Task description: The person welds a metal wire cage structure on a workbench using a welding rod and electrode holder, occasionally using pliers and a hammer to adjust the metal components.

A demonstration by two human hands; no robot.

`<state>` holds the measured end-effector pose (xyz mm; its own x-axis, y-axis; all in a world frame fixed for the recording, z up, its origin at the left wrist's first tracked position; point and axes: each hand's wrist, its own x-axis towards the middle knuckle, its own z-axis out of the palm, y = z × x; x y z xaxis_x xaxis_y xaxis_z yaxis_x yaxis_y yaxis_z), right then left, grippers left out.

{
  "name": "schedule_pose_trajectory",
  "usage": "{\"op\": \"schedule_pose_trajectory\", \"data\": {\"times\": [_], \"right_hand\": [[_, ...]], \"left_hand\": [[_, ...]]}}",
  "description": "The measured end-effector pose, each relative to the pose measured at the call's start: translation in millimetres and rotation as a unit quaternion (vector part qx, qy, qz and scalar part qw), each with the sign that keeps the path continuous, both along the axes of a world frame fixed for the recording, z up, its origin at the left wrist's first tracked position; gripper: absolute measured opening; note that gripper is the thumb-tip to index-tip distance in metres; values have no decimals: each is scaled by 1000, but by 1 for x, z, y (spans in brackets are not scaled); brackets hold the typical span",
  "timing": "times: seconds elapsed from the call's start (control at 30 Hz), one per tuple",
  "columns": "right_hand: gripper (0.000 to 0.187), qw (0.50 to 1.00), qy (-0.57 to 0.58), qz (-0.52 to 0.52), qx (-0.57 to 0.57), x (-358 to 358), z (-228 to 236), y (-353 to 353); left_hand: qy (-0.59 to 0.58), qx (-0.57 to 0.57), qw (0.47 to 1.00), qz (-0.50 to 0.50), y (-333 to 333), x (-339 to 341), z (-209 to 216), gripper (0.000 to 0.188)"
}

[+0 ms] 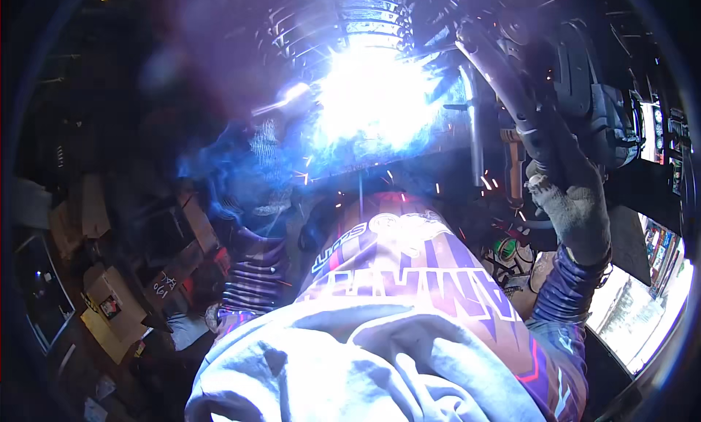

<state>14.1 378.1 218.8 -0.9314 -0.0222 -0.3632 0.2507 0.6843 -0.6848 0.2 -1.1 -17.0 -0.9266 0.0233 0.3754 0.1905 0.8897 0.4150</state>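
Observation:
A blinding white welding arc (376,97) burns at upper centre, and its glare hides the workpiece under it. My right hand (580,210), in a pale knit glove, is closed round the rear of a welding torch (504,86). The torch's long body slants up and left toward the arc. My left hand (269,155), also gloved, is left of the arc, dim and veiled by bluish smoke; its fingers cannot be made out. A brightly lit thin rod-like piece (285,98) lies just above it. Behind the arc stands a ribbed, coil-like metal part (372,17).
Sparks fly below the arc, in front of my patterned shirt (409,261). A metal tube (476,141) hangs right of the arc, near an orange-brown handle (514,170). Opened cardboard boxes (113,309) lie at lower left. Bright daylight (642,312) shows at right.

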Motion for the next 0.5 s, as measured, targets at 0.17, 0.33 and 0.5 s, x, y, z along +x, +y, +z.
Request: {"op": "schedule_pose_trajectory", "data": {"times": [0.17, 0.33, 0.5], "right_hand": [[64, 990, 81, -35, -109, 14, -8, 16], [69, 998, 59, 20, -18, -1, -8, 2], [74, 997, 71, 25, 27, 3, 0, 1]], "left_hand": [[-22, 39, 999, 3, 5, -1, 5, 23], [22, -97, 995, -11, -4, 11, -5, 21], [-90, 200, 976, -19, 19, -10, 28, 26]]}}
